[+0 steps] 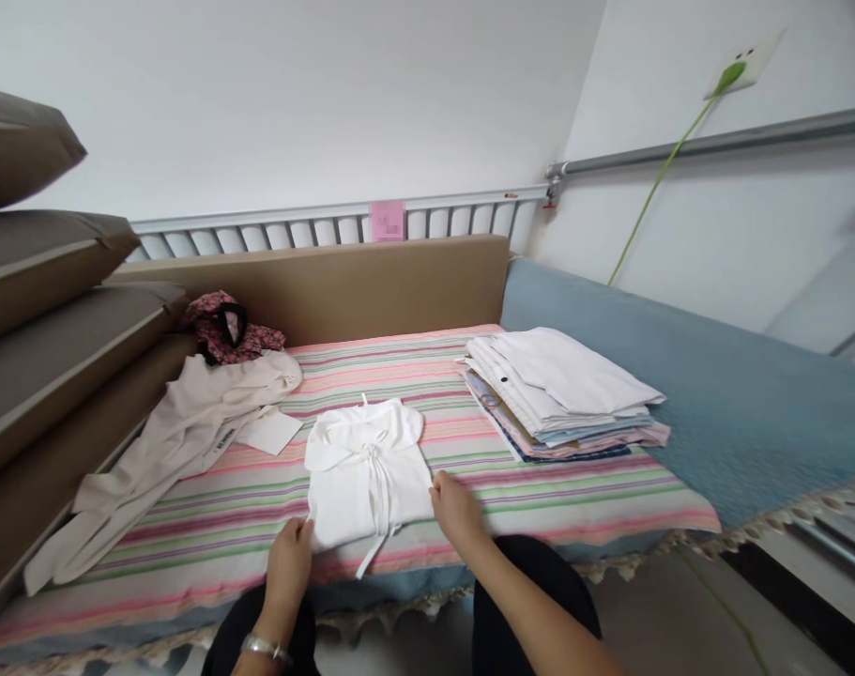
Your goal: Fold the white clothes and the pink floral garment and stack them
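Note:
A white shirt (pixel 343 488) with a collar and tie strings lies folded into a neat rectangle on the striped cloth (pixel 236 526). My left hand (pixel 290 554) pinches its lower left edge, thumb and fingers together. On the opposite side my right hand (pixel 457 507) is closed on the right edge of the same shirt. Loose strings trail from its middle past the front hem. To the right, a stack of folded clothes (pixel 568 385) has a white piece on top, with blue, pink and dark layers showing below.
A crumpled cream garment (pixel 180 451) with a white card (pixel 268 431) lies at left, a floral cloth (pixel 234 329) behind it. Brown cushions (pixel 53 347) are piled at far left. A brown backrest (pixel 371 291) and blue-covered side (pixel 666 366) border the seat; a radiator (pixel 258 235) stands behind.

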A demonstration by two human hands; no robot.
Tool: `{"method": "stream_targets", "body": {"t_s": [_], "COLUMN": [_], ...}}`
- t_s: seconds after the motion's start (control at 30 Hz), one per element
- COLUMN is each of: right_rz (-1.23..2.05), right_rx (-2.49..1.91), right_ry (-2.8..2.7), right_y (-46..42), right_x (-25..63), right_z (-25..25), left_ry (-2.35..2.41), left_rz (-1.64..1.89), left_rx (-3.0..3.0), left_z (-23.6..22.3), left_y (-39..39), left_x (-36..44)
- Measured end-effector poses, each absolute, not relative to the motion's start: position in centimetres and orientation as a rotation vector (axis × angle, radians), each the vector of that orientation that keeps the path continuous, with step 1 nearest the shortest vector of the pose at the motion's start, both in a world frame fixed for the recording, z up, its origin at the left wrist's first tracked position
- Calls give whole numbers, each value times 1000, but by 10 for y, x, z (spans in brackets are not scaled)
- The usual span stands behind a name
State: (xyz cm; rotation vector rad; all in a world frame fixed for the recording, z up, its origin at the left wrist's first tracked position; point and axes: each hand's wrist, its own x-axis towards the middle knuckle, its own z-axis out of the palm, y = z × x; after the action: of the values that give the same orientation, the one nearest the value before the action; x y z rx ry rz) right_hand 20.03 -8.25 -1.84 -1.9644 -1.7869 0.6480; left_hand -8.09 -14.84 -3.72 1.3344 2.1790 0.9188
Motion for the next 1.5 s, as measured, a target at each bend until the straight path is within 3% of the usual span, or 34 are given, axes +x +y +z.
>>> {"method": "stream_targets", "body": {"t_s": [0.2,0.33,0.57,0.9,1.13,1.33,1.5], "right_rz": [589,360,388,379,563,574,510], "right_rx": [-1970,-1607,-1342,-1387,-1372,-1420,-1442], "right_ry": [-1863,-2073,-2351,-2383,-2340,-1828,-1850], "right_y": [-82,-85,-79,-70,-60,-1,54], "right_x": [204,189,168,171,176,177,159], "right_z": [-1,6,-30,-36,-14,12,15], "left_ry": [2282,2283,1916,1952,1781,2004,2142], "left_rz": [913,998,541,502,514,1035,1111], "left_rx": [1413,1992,2683,2658,2239,1783,1839], "left_z": [-30,-23,-41,-44,-21,23,19], "left_y": [-157,-147,-121,-115,-108,-51,3], "left_x": [-80,-56,1,-1,-9,-61,-97]}}
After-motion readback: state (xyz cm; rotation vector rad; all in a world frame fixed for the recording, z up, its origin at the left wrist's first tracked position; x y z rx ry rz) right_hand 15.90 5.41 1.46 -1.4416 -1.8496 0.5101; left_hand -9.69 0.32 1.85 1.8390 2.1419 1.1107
